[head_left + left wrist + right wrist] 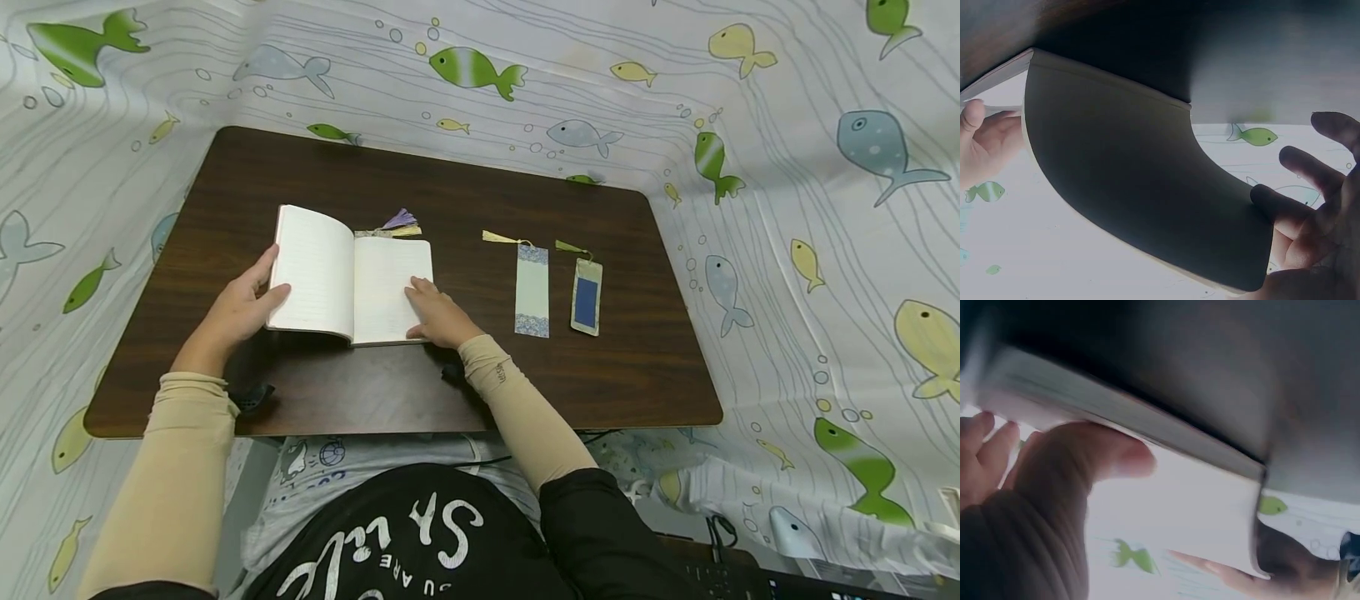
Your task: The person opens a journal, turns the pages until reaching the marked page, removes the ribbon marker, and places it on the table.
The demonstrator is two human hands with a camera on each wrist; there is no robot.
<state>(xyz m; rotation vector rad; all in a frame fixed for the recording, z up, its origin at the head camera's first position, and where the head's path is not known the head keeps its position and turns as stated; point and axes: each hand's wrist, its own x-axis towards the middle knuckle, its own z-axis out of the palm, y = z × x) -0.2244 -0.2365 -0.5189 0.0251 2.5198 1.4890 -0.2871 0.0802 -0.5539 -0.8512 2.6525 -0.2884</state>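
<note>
An open notebook (315, 271) with lined white pages lies on the table in the head view. My left hand (236, 308) grips its left edge, thumb over the page and fingers behind the cover. That side is lifted and curved, and its dark cover (1129, 169) fills the left wrist view. My right hand (442, 317) rests on the right page with fingers spread, its thumb (1129, 456) lying near the page's lower edge in the right wrist view. Past the notebook's top edge a purple tassel (401, 219) and a yellow tassel (407, 232) stick out, their bookmarks partly hidden.
Right of the notebook lie a pale green bookmark (532, 287) with a yellow tassel and a smaller bookmark (587, 296) with a blue panel and green tassel. The brown table (600, 375) has fish-patterned cloth (480, 117) around it.
</note>
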